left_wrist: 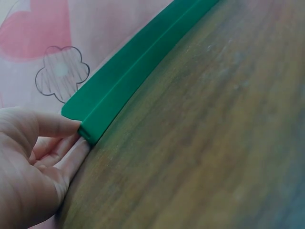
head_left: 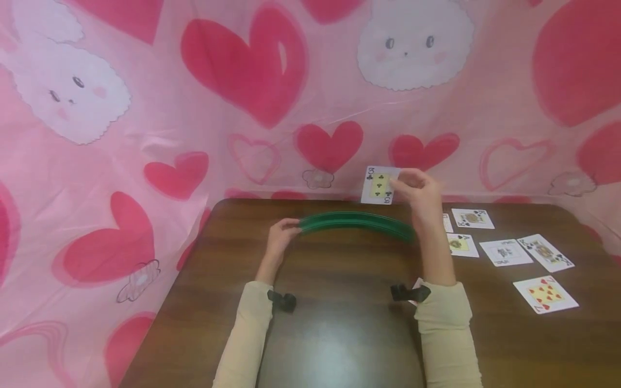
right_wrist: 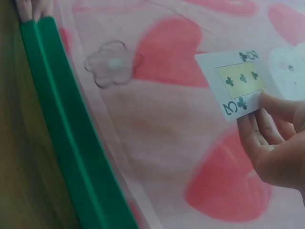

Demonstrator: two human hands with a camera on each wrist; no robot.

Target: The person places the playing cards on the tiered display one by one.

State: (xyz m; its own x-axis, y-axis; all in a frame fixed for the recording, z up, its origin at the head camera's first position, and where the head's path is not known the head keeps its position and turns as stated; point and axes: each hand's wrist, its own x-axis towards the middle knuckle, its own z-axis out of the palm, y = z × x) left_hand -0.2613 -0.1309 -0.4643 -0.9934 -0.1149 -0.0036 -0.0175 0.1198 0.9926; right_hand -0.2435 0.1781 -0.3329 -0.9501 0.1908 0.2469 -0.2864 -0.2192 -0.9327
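A green curved card holder (head_left: 354, 220) lies along the far part of the wooden table, its channel running lengthwise. My left hand (head_left: 282, 237) pinches its left end; in the left wrist view the thumb and fingers (left_wrist: 59, 143) close on that end (left_wrist: 88, 129). Above the holder's right side, my right hand (head_left: 419, 196) holds up a three of clubs (head_left: 380, 185) between thumb and fingers, its face showing. In the right wrist view the card (right_wrist: 240, 82) stands apart from the green holder (right_wrist: 71, 138). My right forearm hides the holder's right end.
Several face-up cards lie on the right of the table (head_left: 339, 323), among them a seven of hearts (head_left: 545, 294), a king (head_left: 473, 218) and an ace (head_left: 461, 245). One card is partly under my right cuff. A pink heart-patterned cloth (head_left: 218, 108) hangs behind the table.
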